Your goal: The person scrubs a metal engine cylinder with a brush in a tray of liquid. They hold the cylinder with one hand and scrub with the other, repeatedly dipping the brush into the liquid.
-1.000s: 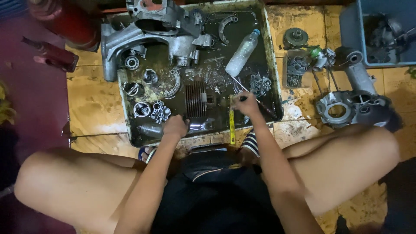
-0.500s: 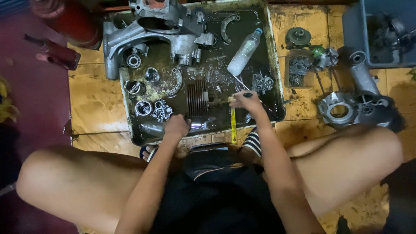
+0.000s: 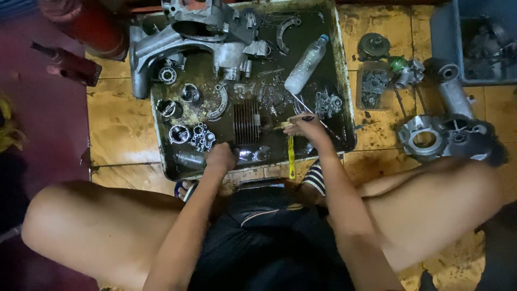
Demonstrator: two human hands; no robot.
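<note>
A person is squatting on the floor point(image 3: 116, 116) and looking down into a big dirty tray point(image 3: 344, 91) full of dark oily liquid and metal engine parts.

The left hand point(image 3: 219, 158) is reaching into the near edge of the tray. Its fingers are curling down onto a shiny metal part point(image 3: 253, 154) there, but I cannot tell if it is really gripping it. A small metal cylinder point(image 3: 189, 159) is lying just beside this hand.

The right hand point(image 3: 306, 125) is hanging over the middle of the tray, and its fingers are pinching a small brush point(image 3: 281, 126). A yellow stick point(image 3: 291, 156) is pointing down from under this hand and crossing the near rim of the tray. The brush tip is sitting next to a ribbed metal block point(image 3: 246, 121) in the liquid.

A clear plastic bottle point(image 3: 305, 64) is lying tilted in the tray, past the right hand. A big grey engine case point(image 3: 186, 35) is filling the far end of the tray. Little round bearings point(image 3: 180, 133) are sitting on the left side.

Outside the tray, on the right, a round metal cover point(image 3: 425, 137) is resting on the floor, and a grey bin point(image 3: 442, 32) is standing well apart.
</note>
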